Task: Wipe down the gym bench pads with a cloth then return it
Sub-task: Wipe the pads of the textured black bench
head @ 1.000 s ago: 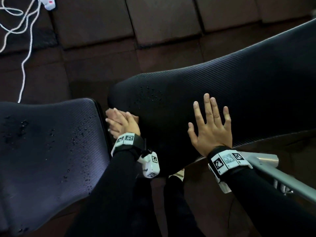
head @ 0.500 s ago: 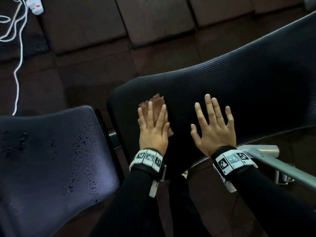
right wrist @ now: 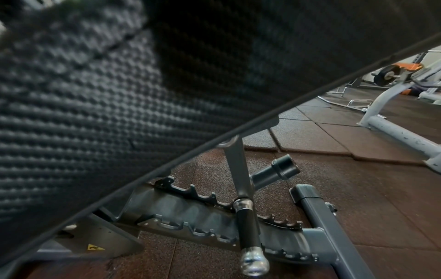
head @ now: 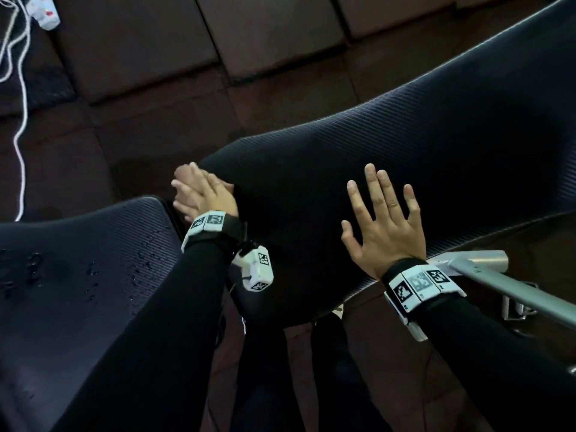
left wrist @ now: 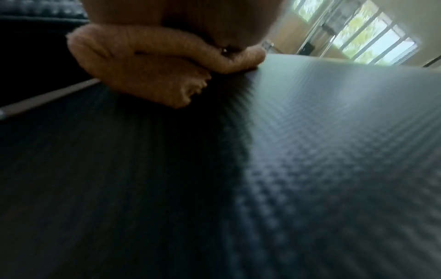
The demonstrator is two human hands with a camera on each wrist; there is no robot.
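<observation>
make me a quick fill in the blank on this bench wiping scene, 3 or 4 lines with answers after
1. The cloth is under the person's ____ hand.
2. The right hand lies flat with fingers spread on the ____ pad.
3. Water droplets show on the ____ pad, lower left in the head view.
4. A white ____ trails over the floor at upper left.

Missing words: left; back; seat; cord

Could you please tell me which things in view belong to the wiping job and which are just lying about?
Belonging to the job:
- folded pinkish-tan cloth under the left hand
- inclined black textured back pad
- black seat pad with water droplets
- right hand, flat on the back pad

Just lying about:
- white power strip
- white cable
</observation>
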